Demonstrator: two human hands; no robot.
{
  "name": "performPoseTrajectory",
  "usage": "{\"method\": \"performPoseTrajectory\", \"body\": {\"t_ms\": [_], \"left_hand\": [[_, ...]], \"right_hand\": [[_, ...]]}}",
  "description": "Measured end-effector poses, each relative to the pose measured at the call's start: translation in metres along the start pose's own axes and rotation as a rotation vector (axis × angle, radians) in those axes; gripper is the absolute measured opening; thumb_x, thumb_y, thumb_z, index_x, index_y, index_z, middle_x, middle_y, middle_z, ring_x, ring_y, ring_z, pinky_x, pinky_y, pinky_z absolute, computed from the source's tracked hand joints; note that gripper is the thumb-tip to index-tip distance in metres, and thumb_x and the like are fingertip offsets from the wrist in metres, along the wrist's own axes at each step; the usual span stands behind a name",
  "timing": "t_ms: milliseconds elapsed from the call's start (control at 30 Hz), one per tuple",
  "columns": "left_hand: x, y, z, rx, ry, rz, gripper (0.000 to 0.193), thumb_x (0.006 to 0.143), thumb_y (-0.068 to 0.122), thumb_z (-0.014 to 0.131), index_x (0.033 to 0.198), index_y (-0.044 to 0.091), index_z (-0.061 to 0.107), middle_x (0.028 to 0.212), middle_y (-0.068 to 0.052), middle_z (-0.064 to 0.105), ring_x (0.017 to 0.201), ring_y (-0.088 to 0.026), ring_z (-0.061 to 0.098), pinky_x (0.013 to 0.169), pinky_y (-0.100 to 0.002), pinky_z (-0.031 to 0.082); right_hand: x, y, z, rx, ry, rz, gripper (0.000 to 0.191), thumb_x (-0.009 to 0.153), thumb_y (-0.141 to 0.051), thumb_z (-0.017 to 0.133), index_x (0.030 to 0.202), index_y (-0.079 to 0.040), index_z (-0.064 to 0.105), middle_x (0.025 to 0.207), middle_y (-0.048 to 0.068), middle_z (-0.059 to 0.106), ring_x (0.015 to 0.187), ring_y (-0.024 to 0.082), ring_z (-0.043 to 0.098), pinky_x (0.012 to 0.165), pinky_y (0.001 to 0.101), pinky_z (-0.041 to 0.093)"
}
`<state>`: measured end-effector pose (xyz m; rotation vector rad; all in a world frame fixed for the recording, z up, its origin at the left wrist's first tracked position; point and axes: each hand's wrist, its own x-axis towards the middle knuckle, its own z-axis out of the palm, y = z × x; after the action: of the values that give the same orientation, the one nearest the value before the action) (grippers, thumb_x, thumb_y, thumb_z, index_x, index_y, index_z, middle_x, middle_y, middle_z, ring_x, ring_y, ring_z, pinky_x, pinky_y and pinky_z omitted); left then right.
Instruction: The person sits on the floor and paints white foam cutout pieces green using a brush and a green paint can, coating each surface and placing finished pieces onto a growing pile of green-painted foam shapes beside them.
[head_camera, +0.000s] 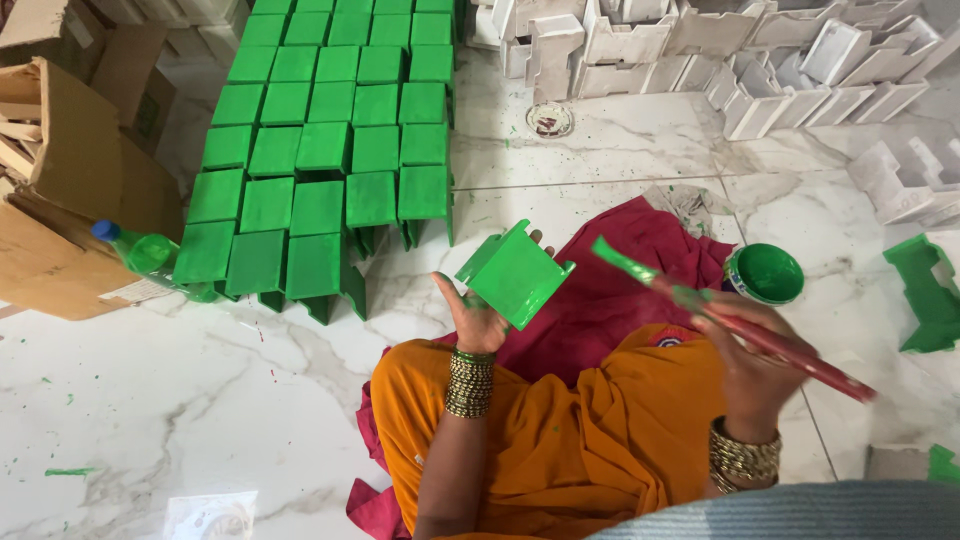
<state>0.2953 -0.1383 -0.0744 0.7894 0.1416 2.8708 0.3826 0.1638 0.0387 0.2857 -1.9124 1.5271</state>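
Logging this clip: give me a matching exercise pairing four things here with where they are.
Things:
1. green painted piece
2. paintbrush
3. paint bowl
4. unpainted white pieces

Places:
A. on the floor by the red cloth
B. in the right hand
C. heaped at the top right
D. held up by the left hand

Pairs: 1-D, 2-B, 3-A, 4-C
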Motion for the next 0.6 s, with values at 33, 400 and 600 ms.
{"method": "performPoseTrajectory", "body": {"t_ms": [33,400,600], "left_hand": [[0.001,0.001,-0.001,-0.049,-0.037,-0.004,0.115,0.101,0.089,0.018,0.171,-0.002,0.031,0.170,-0.029,0.042,0.134,-0.037,0.057,0.086,-0.036,0.061],[-0.005,-0.002,0.000,0.214,0.347,-0.030,0.116,0.088,0.093,0.019,0.161,0.003,0.035,0.152,-0.021,0.052,0.113,-0.026,0.065,0.063,-0.026,0.057],[-0.003,-0.002,-0.003,-0.007,0.037,0.005,0.116,0.102,0.092,0.019,0.168,-0.003,0.032,0.166,-0.029,0.047,0.108,-0.028,0.064,0.070,-0.030,0.057]], "right_hand": [[0.000,-0.003,-0.003,-0.055,0.025,-0.053,0.021,0.093,0.010,0.081,0.109,0.008,0.067,0.112,0.019,0.071,0.100,0.020,0.071,0.091,0.0246,0.062],[-0.018,-0.006,0.021,0.165,-0.061,0.134,0.028,0.087,0.011,0.076,0.114,0.010,0.068,0.109,0.020,0.074,0.091,0.020,0.077,0.081,0.0283,0.067],[-0.018,-0.013,0.015,0.215,0.129,-0.073,0.023,0.093,0.013,0.075,0.114,0.009,0.065,0.110,0.018,0.073,0.090,0.019,0.076,0.077,0.0243,0.066]]}}
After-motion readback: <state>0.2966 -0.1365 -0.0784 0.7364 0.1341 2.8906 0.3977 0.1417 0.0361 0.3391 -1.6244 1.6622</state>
